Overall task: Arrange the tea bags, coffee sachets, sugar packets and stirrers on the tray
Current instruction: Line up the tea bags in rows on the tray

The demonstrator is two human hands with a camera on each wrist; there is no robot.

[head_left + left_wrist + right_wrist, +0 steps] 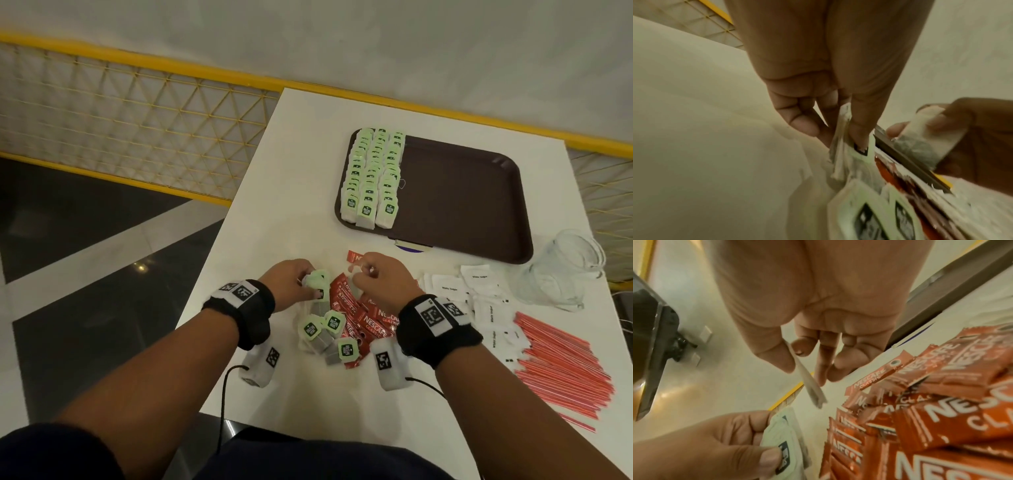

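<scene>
My left hand (298, 286) grips a small stack of green-tagged tea bags (318, 286) over the near table; the left wrist view shows thumb and fingers (859, 129) pinching them. My right hand (373, 277) pinches a single tea bag (809, 382) between thumb and forefinger, just right of the left hand. Loose tea bags (329, 332) lie below the hands beside a heap of red coffee sachets (370, 318). The brown tray (462, 198) holds three rows of tea bags (373, 178) along its left side. White sugar packets (479, 298) and red stirrers (561, 363) lie at the right.
A clear glass jar (561, 270) lies on its side right of the tray's near corner. The white table's left edge (219, 274) drops to a dark floor. A yellow mesh railing (137, 102) runs behind the table.
</scene>
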